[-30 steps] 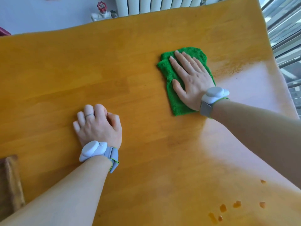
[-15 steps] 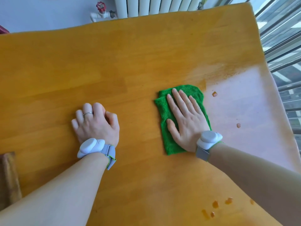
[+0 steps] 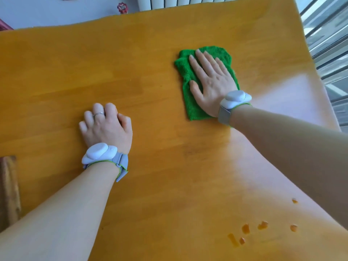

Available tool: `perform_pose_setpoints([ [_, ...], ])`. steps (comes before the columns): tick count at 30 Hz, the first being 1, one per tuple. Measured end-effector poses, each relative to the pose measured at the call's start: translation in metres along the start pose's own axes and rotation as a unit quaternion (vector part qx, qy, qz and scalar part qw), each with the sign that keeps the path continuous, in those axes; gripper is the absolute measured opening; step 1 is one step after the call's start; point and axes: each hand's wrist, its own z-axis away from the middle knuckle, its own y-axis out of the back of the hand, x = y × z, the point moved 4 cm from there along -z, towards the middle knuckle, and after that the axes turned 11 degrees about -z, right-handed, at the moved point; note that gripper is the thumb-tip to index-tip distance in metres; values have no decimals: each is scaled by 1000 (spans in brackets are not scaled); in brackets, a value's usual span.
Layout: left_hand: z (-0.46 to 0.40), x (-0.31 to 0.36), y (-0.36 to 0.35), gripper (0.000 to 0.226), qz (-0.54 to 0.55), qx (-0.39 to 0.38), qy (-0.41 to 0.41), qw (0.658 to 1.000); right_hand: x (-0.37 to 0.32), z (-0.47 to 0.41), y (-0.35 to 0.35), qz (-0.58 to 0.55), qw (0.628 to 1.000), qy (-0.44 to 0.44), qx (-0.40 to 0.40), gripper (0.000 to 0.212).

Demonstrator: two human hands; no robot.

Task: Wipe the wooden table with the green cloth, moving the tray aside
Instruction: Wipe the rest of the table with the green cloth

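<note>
The green cloth [image 3: 190, 102], folded, lies flat on the wooden table [image 3: 131, 72] right of centre. My right hand [image 3: 211, 81] presses down on it with the palm flat and the fingers spread. My left hand [image 3: 105, 127] rests on the bare wood to the left, its fingers curled under into a loose fist, a ring on one finger, holding nothing. Both wrists wear white sensor bands. No tray shows in this view.
Small orange crumbs or drops [image 3: 261, 226] lie on the table near the front right. A dark wooden object [image 3: 9, 189] sits at the table's left edge. A radiator [image 3: 180, 1] and a red valve [image 3: 122, 6] stand behind the table; windows [image 3: 327, 34] run along the right.
My right hand has slid the cloth away from me, back toward the far right part of the table, after pulling it near half a second ago. My left hand has stayed put.
</note>
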Motion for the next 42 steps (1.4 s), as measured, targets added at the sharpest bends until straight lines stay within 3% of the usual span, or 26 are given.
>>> perform_pose_setpoints([
  [5, 1, 37, 24, 16, 19, -9, -64, 998, -10, 63, -7, -18, 999, -40, -2, 70],
  [10, -1, 129, 39, 11, 86, -17, -123, 989, -4, 134, -8, -16, 999, -27, -21, 70],
  [13, -1, 152, 30, 12, 87, -15, -110, 990, 4, 131, -6, -14, 999, -12, -28, 71],
  [26, 3, 155, 22, 7, 78, -6, -95, 992, 72, 1, 21, -9, 1000, -6, 13, 69],
  [33, 2, 155, 23, 7, 92, 5, -94, 991, 47, 60, 14, -15, 999, -46, 16, 71],
  [37, 3, 154, 23, 8, 89, 3, -94, 992, 27, 136, -1, -14, 999, -15, -37, 73],
  [42, 3, 156, 22, 8, 92, 1, -95, 991, 39, 123, 1, -5, 997, 31, -64, 72],
])
